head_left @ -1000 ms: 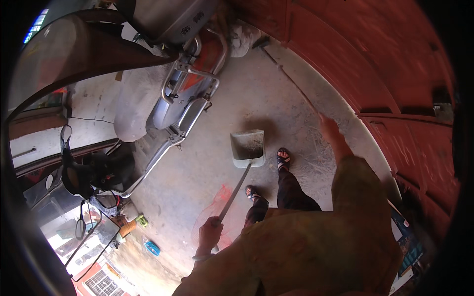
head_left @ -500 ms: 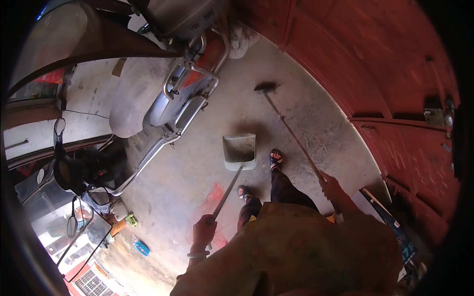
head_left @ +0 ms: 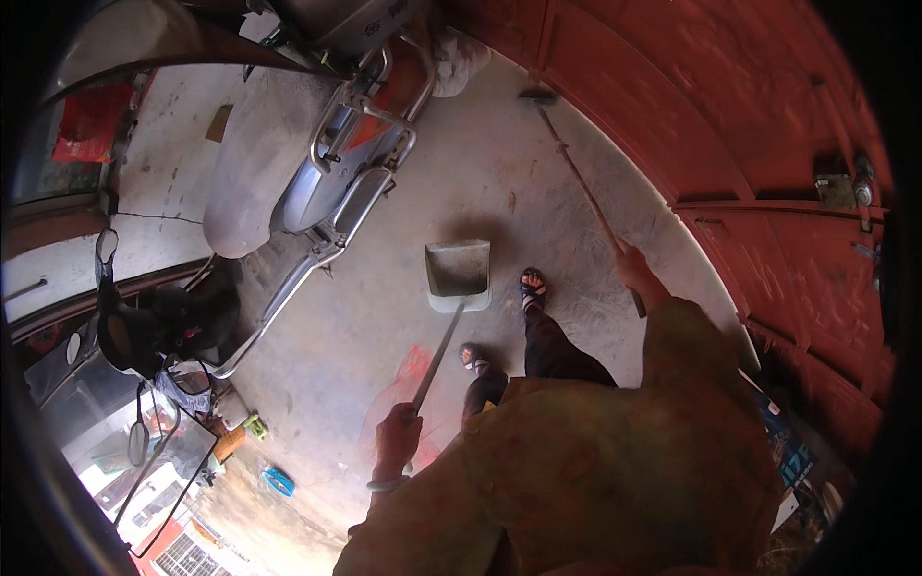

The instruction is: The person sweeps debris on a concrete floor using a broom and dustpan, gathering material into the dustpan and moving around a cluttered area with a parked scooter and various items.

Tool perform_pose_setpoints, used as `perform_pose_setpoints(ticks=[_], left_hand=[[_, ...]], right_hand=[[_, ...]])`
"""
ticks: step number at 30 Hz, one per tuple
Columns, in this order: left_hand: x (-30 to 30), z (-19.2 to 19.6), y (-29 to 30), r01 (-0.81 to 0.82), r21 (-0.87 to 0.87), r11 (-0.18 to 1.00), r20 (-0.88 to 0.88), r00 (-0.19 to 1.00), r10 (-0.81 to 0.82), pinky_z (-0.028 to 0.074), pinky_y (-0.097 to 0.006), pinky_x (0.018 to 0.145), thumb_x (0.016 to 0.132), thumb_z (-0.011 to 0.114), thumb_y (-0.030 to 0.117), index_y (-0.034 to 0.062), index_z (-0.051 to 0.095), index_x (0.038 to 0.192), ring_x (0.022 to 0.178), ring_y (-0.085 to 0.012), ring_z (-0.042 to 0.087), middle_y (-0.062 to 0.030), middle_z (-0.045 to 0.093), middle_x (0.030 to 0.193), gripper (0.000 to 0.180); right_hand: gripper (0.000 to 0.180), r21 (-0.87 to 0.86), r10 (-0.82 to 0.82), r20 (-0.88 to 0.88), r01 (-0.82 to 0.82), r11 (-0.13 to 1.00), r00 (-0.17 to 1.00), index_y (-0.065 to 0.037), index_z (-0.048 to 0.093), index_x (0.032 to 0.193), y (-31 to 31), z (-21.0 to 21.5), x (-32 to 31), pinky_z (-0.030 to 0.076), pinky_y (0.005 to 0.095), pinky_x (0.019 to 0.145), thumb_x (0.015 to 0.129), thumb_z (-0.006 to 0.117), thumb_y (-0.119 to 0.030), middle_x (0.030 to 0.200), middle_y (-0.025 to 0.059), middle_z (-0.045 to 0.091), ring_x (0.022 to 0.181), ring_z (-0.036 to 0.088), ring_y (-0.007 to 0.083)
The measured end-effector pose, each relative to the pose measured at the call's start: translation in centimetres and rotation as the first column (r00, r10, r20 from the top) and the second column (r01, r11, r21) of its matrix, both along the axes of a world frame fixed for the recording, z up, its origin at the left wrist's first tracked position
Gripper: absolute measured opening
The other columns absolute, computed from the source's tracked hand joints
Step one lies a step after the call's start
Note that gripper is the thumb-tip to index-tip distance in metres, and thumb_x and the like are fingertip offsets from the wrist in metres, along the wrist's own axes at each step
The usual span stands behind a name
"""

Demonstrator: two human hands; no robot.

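Observation:
My left hand [head_left: 397,440] is wrapped round the handle of a long-handled dustpan [head_left: 459,301]. The pan rests on the concrete floor ahead of my feet, its mouth facing away from me, with what looks like dark dirt inside. My right hand [head_left: 638,266] grips the stick of a broom [head_left: 582,176], arm stretched forward. The broom's dark head [head_left: 538,96] is at the far end of the floor, close to the foot of the red metal door. Fine streaks of dust show on the floor between the broom stick and the door.
A motor scooter or motorbike with chrome bars [head_left: 359,204] stands on the left. The red metal door [head_left: 663,106] runs along the right. A red mesh bag [head_left: 387,408] lies by my left hand; a blue object [head_left: 279,481] is further left. A pale plastic bag [head_left: 461,65] sits at the far end.
My right hand has pushed the broom forward, so its head has moved farther away and nearer the red door. The dustpan stays in nearly the same place.

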State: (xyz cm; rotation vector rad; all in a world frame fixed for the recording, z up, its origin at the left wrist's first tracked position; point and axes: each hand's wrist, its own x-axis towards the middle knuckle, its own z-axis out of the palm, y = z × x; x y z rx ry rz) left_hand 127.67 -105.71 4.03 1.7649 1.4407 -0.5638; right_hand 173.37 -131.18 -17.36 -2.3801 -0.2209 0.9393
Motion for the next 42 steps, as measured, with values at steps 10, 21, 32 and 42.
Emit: perform_pose_setpoints(ticks=[10, 21, 32, 42], left_hand=[[-2.9, -1.2, 0.3, -0.016, -0.013, 1.0, 0.049, 0.999, 0.016, 0.051, -0.045, 0.073, 0.077, 0.064, 0.019, 0.0084, 0.061, 0.102, 0.085, -0.0349, 0.064, -0.0131, 0.068, 0.088, 0.027], [-2.5, -1.1, 0.1, -0.002, 0.002, 1.0, 0.0, 1.0, 0.002, 0.05, -0.046, 0.075, 0.077, 0.065, 0.02, 0.0094, 0.06, 0.103, 0.088, -0.0365, 0.063, -0.014, 0.068, 0.091, 0.029], [-1.7, 0.1, -0.5, -0.057, -0.023, 0.998, -0.027, 0.998, 0.057, 0.051, -0.045, 0.074, 0.078, 0.065, 0.02, 0.0094, 0.06, 0.104, 0.087, -0.0352, 0.064, -0.0126, 0.068, 0.089, 0.028], [-1.7, -1.1, -0.6, -0.018, -0.014, 1.0, -0.011, 1.0, 0.018, 0.05, -0.045, 0.075, 0.078, 0.064, 0.021, 0.009, 0.06, 0.104, 0.088, -0.0363, 0.063, -0.0149, 0.068, 0.09, 0.029]], right_hand=[[0.045, -0.163, -0.353, -0.654, 0.331, 0.929, 0.669, -0.021, 0.042, 0.139, -5.2, 14.9, -12.4, 0.041, 0.0297, 0.037, 0.095, 0.048, -0.03, 0.058, 0.0036, 0.045, 0.04, 0.041, 0.0124], [0.039, 0.081, 0.133, 0.047, -0.136, 0.987, 0.99, -0.01, 0.049, 0.129, 1.8, 2.2, -0.7, 0.045, 0.0379, 0.047, 0.094, 0.046, -0.028, 0.062, 0.0113, 0.055, 0.051, 0.056, 0.0204], [0.041, -0.052, 0.188, -0.258, -0.208, 0.977, 0.948, -0.016, 0.041, 0.136, -5.0, 4.7, -0.5, 0.044, 0.0338, 0.039, 0.096, 0.04, -0.023, 0.057, 0.0069, 0.048, 0.043, 0.05, 0.0159], [0.047, -0.119, -0.166, -0.654, 0.116, 0.986, 0.738, -0.02, 0.043, 0.138, -6.8, 18.9, -9.8, 0.039, 0.0278, 0.037, 0.094, 0.052, -0.033, 0.06, 0.0031, 0.046, 0.041, 0.042, 0.0113]])
